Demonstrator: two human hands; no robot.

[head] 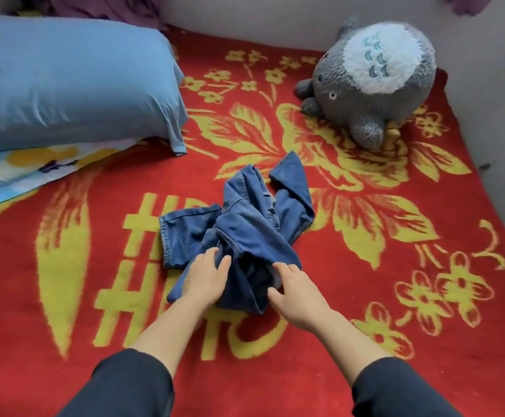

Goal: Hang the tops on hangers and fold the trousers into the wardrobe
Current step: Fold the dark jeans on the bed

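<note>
Denim's all bunched up, so no real folding yet. Nearest the bed's front edge, the left hand (205, 276) lies fairly flat on the jeans (245, 224), fingers loose. The right hand (296, 296) curls over a fold, thumb against it. The jeans sit mid-bed on the red blanket (19, 281). I'd find the waistband, shake them out, then line up both legs. Blue pillow (70, 82) far-left, plush toy (371, 79) in the far-right corner.

Bedroom: pillow (64, 82), bed blanket (365, 296), plush toy (371, 82).
</note>
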